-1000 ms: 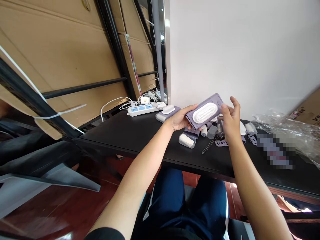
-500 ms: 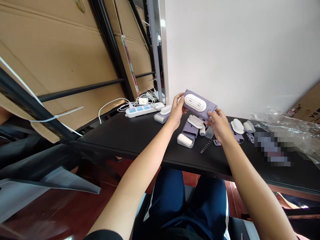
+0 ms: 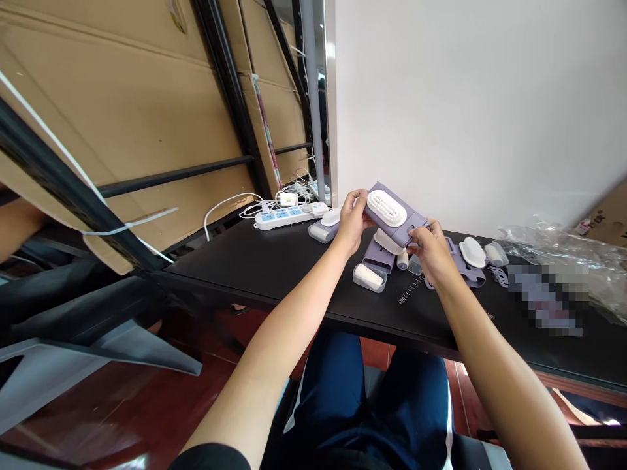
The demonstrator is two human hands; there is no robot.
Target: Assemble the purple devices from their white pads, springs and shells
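My left hand (image 3: 353,222) grips the far-left end of a purple brush (image 3: 408,230) with a white oval bristle pad facing me. My right hand (image 3: 432,251) pinches its near-right end with thumb and fingers. The brush is held tilted above the black table. Below it lie a second purple brush body (image 3: 378,256) with a white oval pad (image 3: 388,242), partly covered by the held one. Close by are a white roller in a clear case (image 3: 369,277), a small white roller (image 3: 402,261) and a dark coil spring (image 3: 410,288).
Right of my right hand sit a purple part with a white oval pad (image 3: 473,252) and another roller (image 3: 494,253). Crumpled clear plastic (image 3: 563,251) covers the table's right side. A white power strip (image 3: 287,215) with cables stands at the back left, beside a black rack post (image 3: 230,85).
Both hands still hold the brush, which has tilted slightly, its right end lower. The whole view has shifted a little, so most things appear farther right and slightly lower.
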